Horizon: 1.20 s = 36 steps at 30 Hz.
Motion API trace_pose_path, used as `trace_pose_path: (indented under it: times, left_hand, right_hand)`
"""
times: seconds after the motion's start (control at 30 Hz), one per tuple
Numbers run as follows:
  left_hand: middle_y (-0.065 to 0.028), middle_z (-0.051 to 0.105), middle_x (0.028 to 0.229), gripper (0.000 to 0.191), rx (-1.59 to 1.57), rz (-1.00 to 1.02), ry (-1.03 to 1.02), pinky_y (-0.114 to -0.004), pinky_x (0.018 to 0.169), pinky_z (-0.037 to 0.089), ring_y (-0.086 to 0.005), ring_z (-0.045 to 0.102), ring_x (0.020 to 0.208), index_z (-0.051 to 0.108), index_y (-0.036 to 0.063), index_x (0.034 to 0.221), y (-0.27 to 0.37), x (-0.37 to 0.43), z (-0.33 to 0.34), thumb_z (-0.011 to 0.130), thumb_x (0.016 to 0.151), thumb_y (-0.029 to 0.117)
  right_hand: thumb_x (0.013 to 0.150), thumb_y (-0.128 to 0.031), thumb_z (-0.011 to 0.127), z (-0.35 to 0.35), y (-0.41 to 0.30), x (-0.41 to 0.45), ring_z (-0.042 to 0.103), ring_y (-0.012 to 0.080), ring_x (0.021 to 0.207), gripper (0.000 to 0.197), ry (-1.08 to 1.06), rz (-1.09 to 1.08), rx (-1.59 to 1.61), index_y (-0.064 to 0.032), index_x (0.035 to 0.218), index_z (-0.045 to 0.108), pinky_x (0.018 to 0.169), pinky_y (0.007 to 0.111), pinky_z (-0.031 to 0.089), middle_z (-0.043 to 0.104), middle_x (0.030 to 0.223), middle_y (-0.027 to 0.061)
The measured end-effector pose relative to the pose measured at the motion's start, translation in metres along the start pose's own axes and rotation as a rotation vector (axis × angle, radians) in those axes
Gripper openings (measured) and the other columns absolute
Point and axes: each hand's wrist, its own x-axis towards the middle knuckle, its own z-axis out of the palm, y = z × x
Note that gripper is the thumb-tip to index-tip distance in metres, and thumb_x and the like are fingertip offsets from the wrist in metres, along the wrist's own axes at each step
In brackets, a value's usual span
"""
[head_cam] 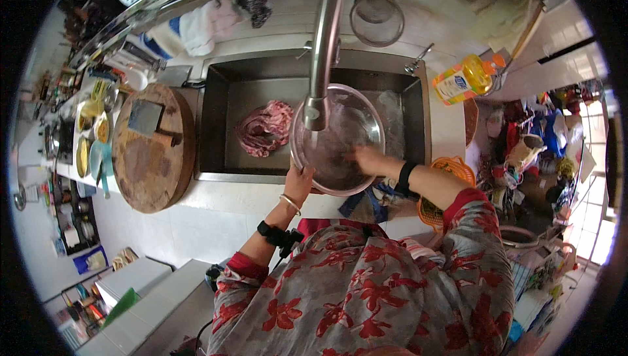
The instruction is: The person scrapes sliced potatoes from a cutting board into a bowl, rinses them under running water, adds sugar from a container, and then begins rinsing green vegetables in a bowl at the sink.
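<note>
A round stainless steel basin (378, 125) sits at the sink under the faucet (325, 62), tilted over the sink's front edge. My left hand (298, 179) grips its near left rim. My right hand (369, 160) is inside the basin, blurred by motion; its fingertips are hard to make out and I cannot tell whether it holds anything. Water seems to be in the basin. Left of the basin, a piece of raw meat (265, 128) lies on the floor of the steel sink (314, 178).
A round wooden chopping board (152, 174) with a cleaver (145, 116) stands left of the sink. Bowls (100, 155) are beyond it. At the right are a dish soap bottle (463, 81) and an orange plastic basket (458, 165). A blue cloth (365, 204) lies at the front edge.
</note>
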Motion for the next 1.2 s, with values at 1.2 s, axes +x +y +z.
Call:
trace_pose_path:
  times: [1.2]
  left_hand:
    - [-0.0086, 0.046, 0.122, 0.079, 0.018, -0.25, -0.13, -0.028, 0.086, 0.042, -0.0185, 0.047, 0.099, -0.001, 0.0106, 0.149, 0.074, 0.009, 0.038, 0.048, 0.089, -0.001]
  right_hand:
    - [0.084, -0.011, 0.05, 0.003, 0.077, 0.046, 0.051, 0.0312, 0.106, 0.032, 0.706, 0.145, -0.104, -0.01, 0.115, 0.058, 0.089, 0.04, 0.044, 0.054, 0.11, 0.0133]
